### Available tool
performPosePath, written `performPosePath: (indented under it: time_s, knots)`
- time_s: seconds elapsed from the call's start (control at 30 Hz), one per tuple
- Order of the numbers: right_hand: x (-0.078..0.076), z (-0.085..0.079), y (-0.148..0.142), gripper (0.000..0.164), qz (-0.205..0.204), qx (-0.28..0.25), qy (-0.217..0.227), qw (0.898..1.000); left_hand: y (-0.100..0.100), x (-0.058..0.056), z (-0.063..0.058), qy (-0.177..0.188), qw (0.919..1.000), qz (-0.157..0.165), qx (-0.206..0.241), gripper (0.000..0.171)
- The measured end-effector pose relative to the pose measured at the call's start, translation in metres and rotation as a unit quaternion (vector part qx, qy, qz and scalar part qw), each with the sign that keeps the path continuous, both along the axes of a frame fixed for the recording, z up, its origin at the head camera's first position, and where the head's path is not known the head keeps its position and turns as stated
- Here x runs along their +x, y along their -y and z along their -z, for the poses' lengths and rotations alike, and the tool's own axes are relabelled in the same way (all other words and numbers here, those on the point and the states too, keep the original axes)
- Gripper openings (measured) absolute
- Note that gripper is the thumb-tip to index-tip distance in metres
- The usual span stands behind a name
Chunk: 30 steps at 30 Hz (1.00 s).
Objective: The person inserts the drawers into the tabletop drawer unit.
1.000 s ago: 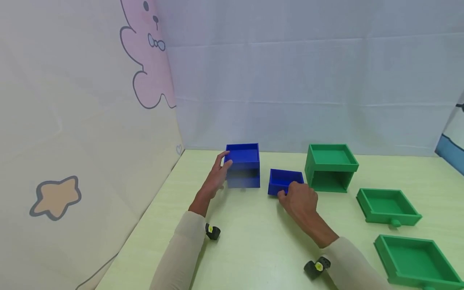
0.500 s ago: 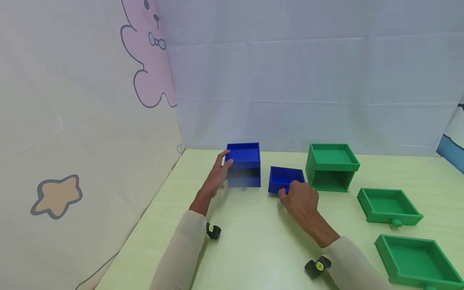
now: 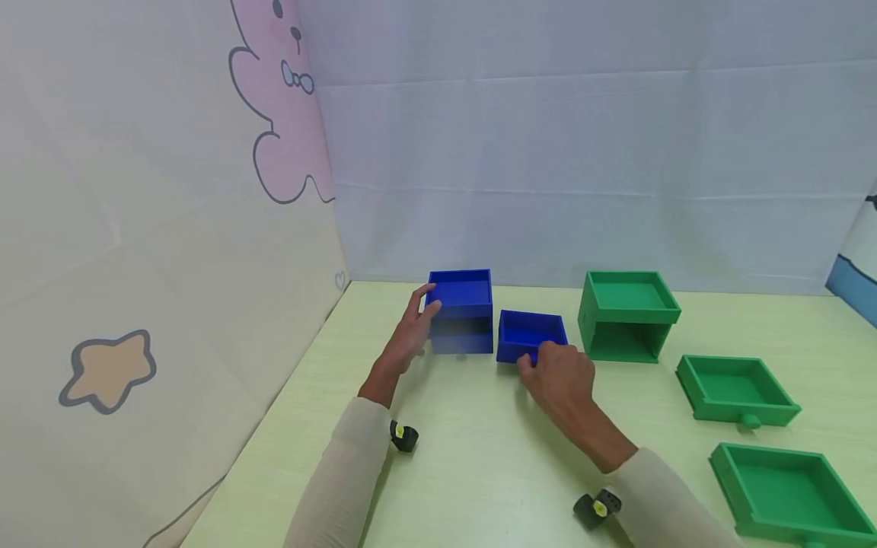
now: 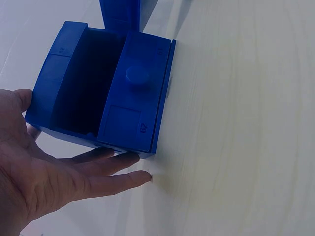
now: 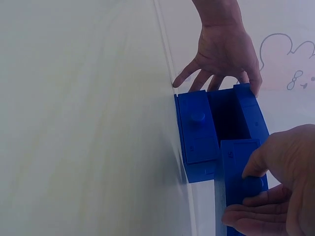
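A small blue cabinet point(image 3: 462, 291) stands at the back of the table. Its upper opening is dark and hollow, while a lower drawer point(image 4: 129, 101) with a round knob fills the bottom slot. My left hand point(image 3: 409, 335) touches the cabinet's left side, fingers long and fairly straight, thumb at the upper edge. Between thumb and fingers my right hand point(image 3: 560, 374) pinches the knob of a second blue drawer point(image 3: 531, 327). That drawer is just right of the cabinet, its front panel point(image 5: 238, 160) overlapping the upper opening's edge in the right wrist view.
Right of the blue drawer stands a green cabinet point(image 3: 630, 297) with an open front. Two green drawers lie nearer on the right, one point(image 3: 733, 384) behind the other point(image 3: 784, 487). A white cloth backdrop point(image 3: 548, 152) closes off the back, a printed wall point(image 3: 171, 251) the left.
My right hand has shifted slightly left and away from me with the blue drawer, bringing it closer to the blue cabinet. The left hand keeps its place on the cabinet.
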State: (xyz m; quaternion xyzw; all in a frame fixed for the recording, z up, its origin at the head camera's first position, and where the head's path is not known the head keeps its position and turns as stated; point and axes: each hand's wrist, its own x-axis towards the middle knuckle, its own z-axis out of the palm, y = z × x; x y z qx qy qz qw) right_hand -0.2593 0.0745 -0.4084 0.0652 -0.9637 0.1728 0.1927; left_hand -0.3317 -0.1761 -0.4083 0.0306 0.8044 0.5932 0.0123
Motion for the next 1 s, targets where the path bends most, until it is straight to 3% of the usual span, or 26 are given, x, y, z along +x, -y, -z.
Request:
performPosePath:
  time_s: [0.57, 1.0]
  knots:
    - [0.006, -0.004, 0.007, 0.048, -0.011, 0.006, -0.024, 1.0, -0.002, 0.0, -0.003, -0.004, 1.0, -0.004, -0.004, 0.048]
    - [0.013, -0.008, 0.014, 0.048, 0.004, 0.03, -0.011, 0.999, 0.0, 0.001, 0.0, -0.007, 1.0, -0.002, -0.003, 0.047]
